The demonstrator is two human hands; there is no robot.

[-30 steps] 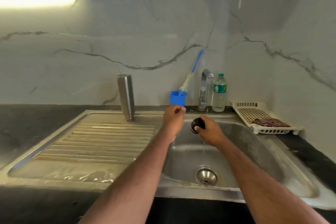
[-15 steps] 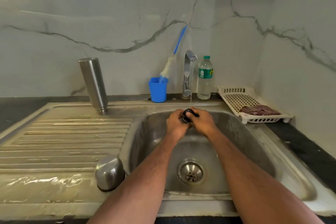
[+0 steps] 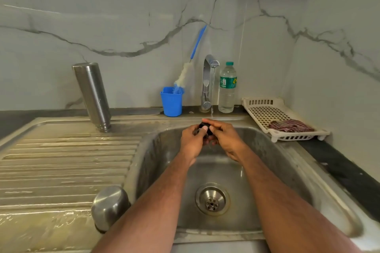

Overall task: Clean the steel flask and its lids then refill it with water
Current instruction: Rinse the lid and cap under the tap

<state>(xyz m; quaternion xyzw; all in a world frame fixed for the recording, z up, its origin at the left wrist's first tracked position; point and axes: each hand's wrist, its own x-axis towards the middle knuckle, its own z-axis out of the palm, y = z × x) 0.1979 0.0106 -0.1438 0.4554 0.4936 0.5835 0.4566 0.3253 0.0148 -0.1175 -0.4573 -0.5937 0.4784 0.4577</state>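
Over the sink basin (image 3: 273,172), my left hand (image 3: 193,141) and my right hand (image 3: 226,137) both grip a small black inner lid (image 3: 205,127) under a thin stream from the tap (image 3: 208,80). Fingers hide most of the lid. The steel flask (image 3: 92,92) stands upside down on the back of the drainboard (image 3: 61,162), to the left of my hands. Its domed steel outer lid (image 3: 110,205) sits mouth down at the drainboard's near right corner, beside my left forearm.
A blue cup (image 3: 171,102) holding a bottle brush (image 3: 185,72) stands left of the tap, a plastic water bottle (image 3: 227,88) to its right. A cream rack (image 3: 267,113) with a cloth (image 3: 290,126) lies on the right counter. The drainboard is wet near the front.
My left hand came back from the blue cup and joined the right hand on the black lid. The view tilted down and closer, bringing the steel outer lid into sight.
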